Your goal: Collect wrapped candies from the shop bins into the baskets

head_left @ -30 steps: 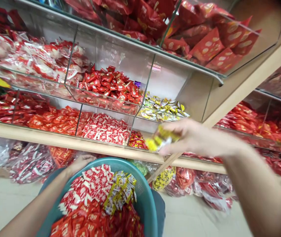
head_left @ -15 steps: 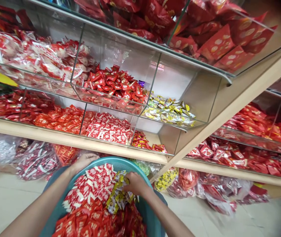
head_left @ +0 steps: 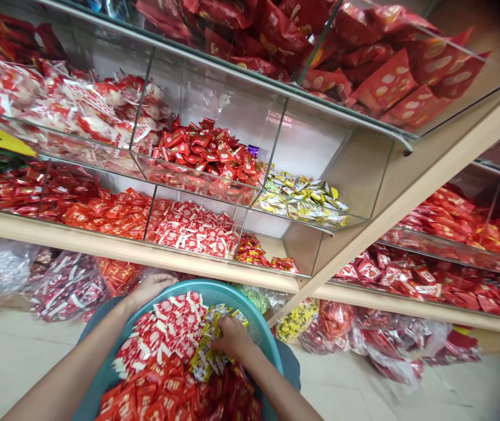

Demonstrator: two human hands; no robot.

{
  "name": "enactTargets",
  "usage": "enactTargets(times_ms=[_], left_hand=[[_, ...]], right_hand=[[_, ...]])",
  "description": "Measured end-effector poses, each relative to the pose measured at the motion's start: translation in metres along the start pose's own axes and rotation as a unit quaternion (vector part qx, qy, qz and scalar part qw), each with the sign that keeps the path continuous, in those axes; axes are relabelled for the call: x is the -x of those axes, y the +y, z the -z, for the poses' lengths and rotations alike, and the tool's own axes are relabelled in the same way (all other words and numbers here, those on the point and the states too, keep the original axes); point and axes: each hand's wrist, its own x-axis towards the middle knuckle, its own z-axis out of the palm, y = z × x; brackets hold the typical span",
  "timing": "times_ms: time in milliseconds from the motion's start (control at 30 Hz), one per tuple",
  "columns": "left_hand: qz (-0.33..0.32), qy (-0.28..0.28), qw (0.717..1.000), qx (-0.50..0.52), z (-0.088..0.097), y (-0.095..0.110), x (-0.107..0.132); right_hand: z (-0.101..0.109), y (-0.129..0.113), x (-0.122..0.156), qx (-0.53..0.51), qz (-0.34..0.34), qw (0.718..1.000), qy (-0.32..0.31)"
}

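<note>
Fingers (head_left: pixel 220 334) of the right hand (head_left: pixel 235 340) curl down onto yellow candies (head_left: pixel 201 363) in a teal basin (head_left: pixel 264 323); whether they pinch any, I cannot tell. Bent at the wrist, the left hand (head_left: pixel 152 289) lies by the basin's far-left rim, its grip unclear. 1 second ago, the right hand was up near the shelf (head_left: pixel 100 245), holding yellow packets. Red-and-white candies (head_left: pixel 162 333) and red candies (head_left: pixel 157 393) also sit in the basin.
</note>
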Motion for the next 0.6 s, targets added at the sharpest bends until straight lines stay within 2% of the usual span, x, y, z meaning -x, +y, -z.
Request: enactTargets(times_ms=[167,367,600], left_hand=[[0.006,0.001,1.0,-0.001,0.0,0.001,0.001],[0.006,0.003,1.0,-0.01,-0.002,0.007,0.004],[0.004,0.004,1.0,-0.006,-0.004,0.008,0.005]], right_hand=[[0.005,0.005,0.005,-0.001,0.009,1.0,0.012],[0.018,0.023,0.016,0.0,-0.005,0.998,0.066],[0.006,0.02,0.017,-0.03,-0.003,0.998,0.058]])
